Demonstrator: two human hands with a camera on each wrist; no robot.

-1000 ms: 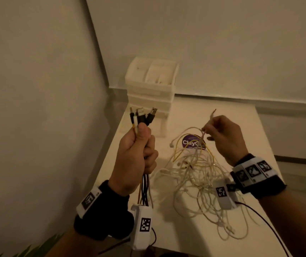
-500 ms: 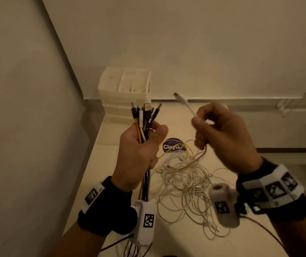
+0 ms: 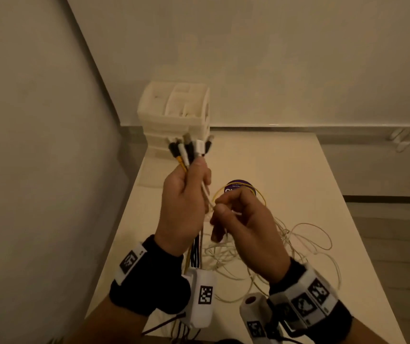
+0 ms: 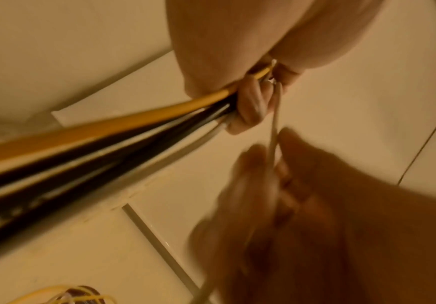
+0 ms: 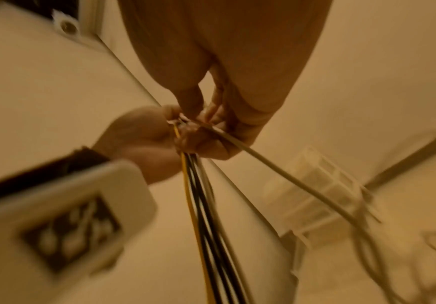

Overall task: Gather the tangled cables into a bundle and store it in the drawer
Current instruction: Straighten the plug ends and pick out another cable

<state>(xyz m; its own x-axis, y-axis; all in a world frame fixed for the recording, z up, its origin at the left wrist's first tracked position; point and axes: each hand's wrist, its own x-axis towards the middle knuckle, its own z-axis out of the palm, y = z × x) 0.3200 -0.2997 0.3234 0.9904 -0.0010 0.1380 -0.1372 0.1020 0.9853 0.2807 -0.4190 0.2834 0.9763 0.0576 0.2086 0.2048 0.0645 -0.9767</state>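
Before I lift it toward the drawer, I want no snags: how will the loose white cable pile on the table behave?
Probably floppy and light: the white cable pile lies in thin slack loops on the table. Likely to come up as one clump, since strands cross and run to the left hand.

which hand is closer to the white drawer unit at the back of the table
Left. The left hand is raised just in front of the drawer unit, its cable ends overlapping the unit's base. The right hand sits lower and nearer the person, pinching a white cable.
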